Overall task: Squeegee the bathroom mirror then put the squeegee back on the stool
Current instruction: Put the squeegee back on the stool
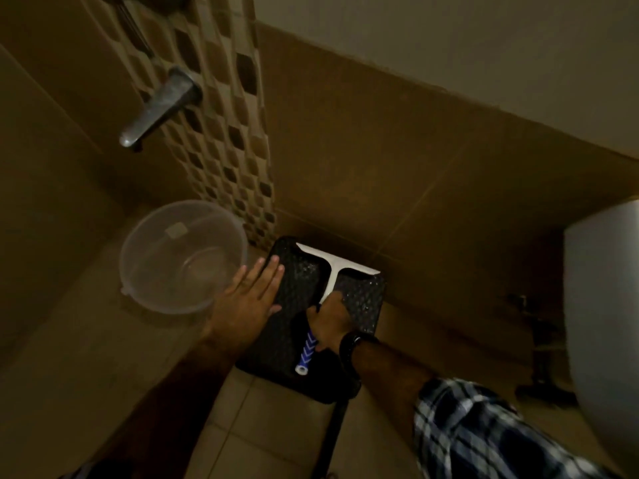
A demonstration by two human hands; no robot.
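A black stool (363, 305) with a textured top stands on the tiled floor against the wall. On it lies a squeegee (333, 266) with a white T-shaped blade and a blue and white handle that points toward me. My right hand (330, 321) is closed around the middle of that handle, and a dark watch sits on the wrist. My left hand (250, 299) lies flat, fingers spread, over the stool's left edge. The mirror is out of sight.
A clear plastic bucket (183, 255) stands on the floor just left of the stool, touching my left hand's side. A metal tap (157, 107) juts from the tiled wall above it. A white basin (605, 305) bulges in at the right.
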